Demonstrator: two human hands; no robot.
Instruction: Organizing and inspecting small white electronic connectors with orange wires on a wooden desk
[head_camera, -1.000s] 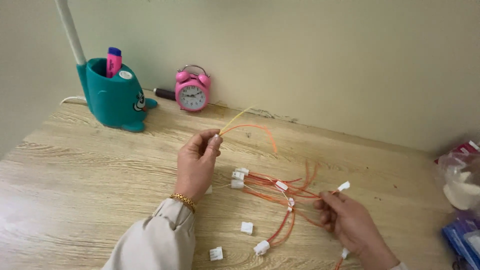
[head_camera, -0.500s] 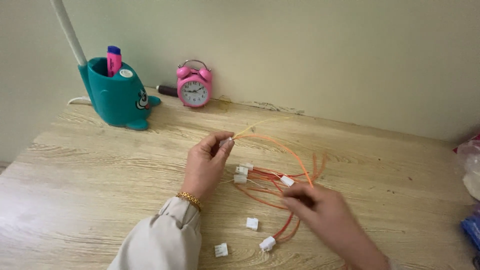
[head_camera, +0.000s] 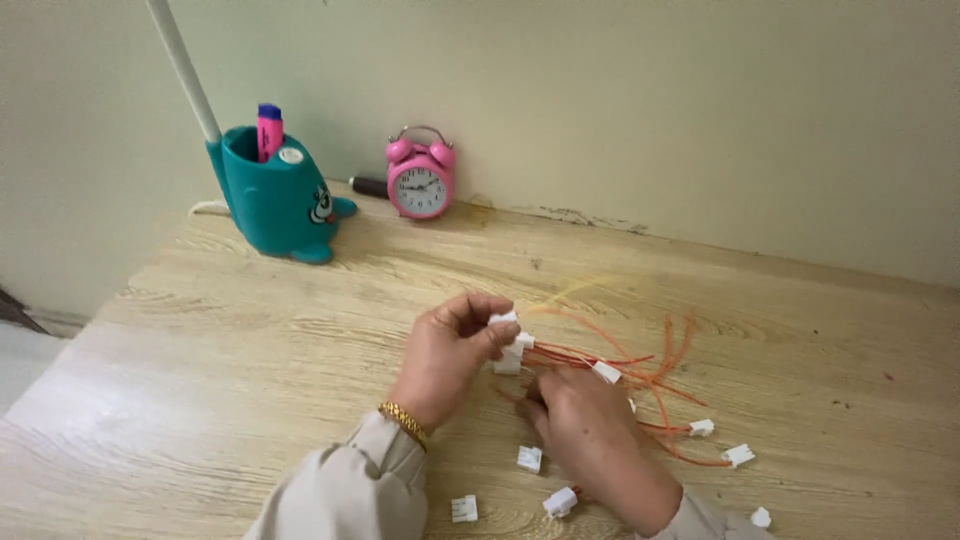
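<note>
On the wooden counter (head_camera: 250, 330), a bundle of orange wires (head_camera: 640, 375) lies fanned out, well to the right of the pink alarm clock (head_camera: 421, 182) and nearer the person. The left hand (head_camera: 450, 350) pinches a small white connector (head_camera: 505, 318) between thumb and fingertips, right at the wires' left end. The right hand (head_camera: 590, 435) lies knuckles-up over the wires just below that; whether it grips a wire cannot be told, since its fingers are curled under.

Nine white connectors show in all, though the ones at the hands blur together: three at the hands, three on wire ends to the right, and three loose ones (head_camera: 529, 458) nearest the person.

Left of the clock stands one teal animal-shaped pen holder (head_camera: 275, 200) with one pink marker (head_camera: 269, 130) in it and a white lamp stem (head_camera: 185, 65) rising from it. A gold bracelet (head_camera: 405, 422) circles the left wrist.
</note>
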